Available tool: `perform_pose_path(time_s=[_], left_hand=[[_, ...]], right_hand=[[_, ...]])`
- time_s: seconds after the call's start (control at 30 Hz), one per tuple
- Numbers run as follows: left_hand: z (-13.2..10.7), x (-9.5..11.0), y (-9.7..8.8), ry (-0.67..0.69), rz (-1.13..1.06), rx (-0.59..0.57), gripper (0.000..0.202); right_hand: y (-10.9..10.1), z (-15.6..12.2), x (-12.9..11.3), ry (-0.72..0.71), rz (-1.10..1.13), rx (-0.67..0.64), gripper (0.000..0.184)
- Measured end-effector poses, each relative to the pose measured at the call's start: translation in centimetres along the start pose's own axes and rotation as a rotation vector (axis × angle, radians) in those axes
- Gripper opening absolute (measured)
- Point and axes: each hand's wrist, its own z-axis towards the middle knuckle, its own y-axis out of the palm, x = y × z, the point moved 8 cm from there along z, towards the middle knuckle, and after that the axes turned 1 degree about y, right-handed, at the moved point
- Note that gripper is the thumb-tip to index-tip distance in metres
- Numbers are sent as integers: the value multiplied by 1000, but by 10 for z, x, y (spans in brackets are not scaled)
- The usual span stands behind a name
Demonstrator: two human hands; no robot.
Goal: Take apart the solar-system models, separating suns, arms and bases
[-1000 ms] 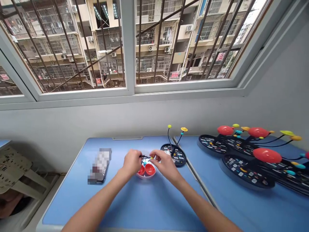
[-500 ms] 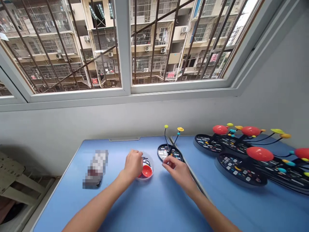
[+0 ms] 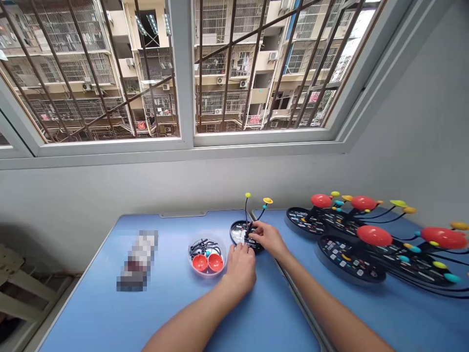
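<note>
Right hand (image 3: 266, 238) pinched on wire stem (image 3: 245, 212) at its base on black disc (image 3: 237, 231); left hand (image 3: 240, 270) half-closed at disc edge, grip unclear.

Barred white-framed window (image 3: 185, 73) above grey wall (image 3: 110, 195) (apartment block (image 3: 220, 102) outside), blue table (image 3: 84, 313) below, daylight coming in.

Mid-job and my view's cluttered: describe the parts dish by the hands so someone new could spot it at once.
Under the barred window, find the blue table. Just left of the person's left hand sits a round clear plastic dish. It alone holds two red half-spheres and tangled black rods, unlike the neighbouring black disc models, whose parts stand up on stems.
</note>
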Motion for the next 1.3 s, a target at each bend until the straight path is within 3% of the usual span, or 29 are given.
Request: perform_pose_path(time_s=[0.2, 0.5, 0.8, 1.0, 1.13, 1.23, 1.3], left_hand=[[8, -2, 5, -10, 2, -47, 32], [13, -1, 7, -10, -9, -41, 35], [19, -14, 3, -133, -148, 0, 35], [20, -18, 0, -98, -208, -6, 37], [18, -15, -1, -103, -238, 3, 36], [4, -14, -13, -150, -486, 120, 33], [-16, -22, -21, -284, -887, 197, 27]], right_hand=[[3, 12, -10, -44, -20, -48, 9], [-19, 14, -33, -96, -35, -72, 8], [-10, 13, -42, -123, -30, -83, 6], [-34, 15, -60, -148, 21, -37, 13], [-48, -2, -85, -192, 101, -24, 16], [-51, -31, -101, -201, 132, -27, 14], [-51, -56, -108, -201, 156, -23, 13]])
